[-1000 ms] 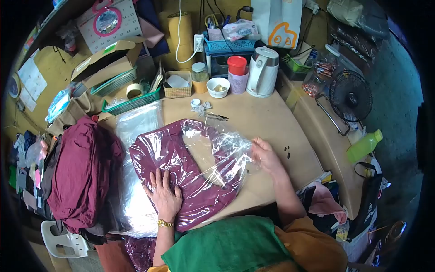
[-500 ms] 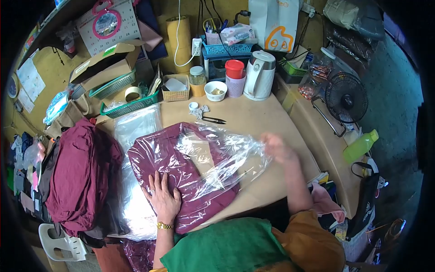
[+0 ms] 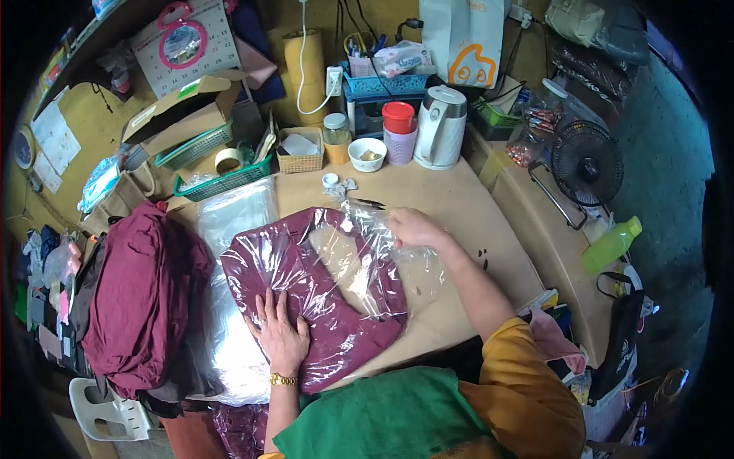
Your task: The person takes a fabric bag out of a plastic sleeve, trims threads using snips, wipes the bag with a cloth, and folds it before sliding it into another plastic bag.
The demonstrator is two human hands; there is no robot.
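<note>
A maroon garment in a clear plastic bag (image 3: 306,283) lies on the brown table (image 3: 459,199). My left hand (image 3: 281,333) rests flat on its lower left part, fingers spread. At the upper right, my right hand (image 3: 413,228) is closed on the loose end of the clear bag. Under the garment's left side lies a stack of clear plastic bags (image 3: 233,306). Black thread snips (image 3: 367,204) lie just beyond the bag, near a small white lid (image 3: 329,180).
Maroon cloth (image 3: 138,298) is heaped at the left. Along the back stand a green basket (image 3: 229,177), a jar (image 3: 336,138), a white bowl (image 3: 367,155) and a white kettle (image 3: 441,128). A black fan (image 3: 586,164) and a green bottle (image 3: 612,245) are at the right.
My right hand has moved outward to the right, then back left and farther from my body, with the plastic end following. My left hand has stayed flat on the bagged garment.
</note>
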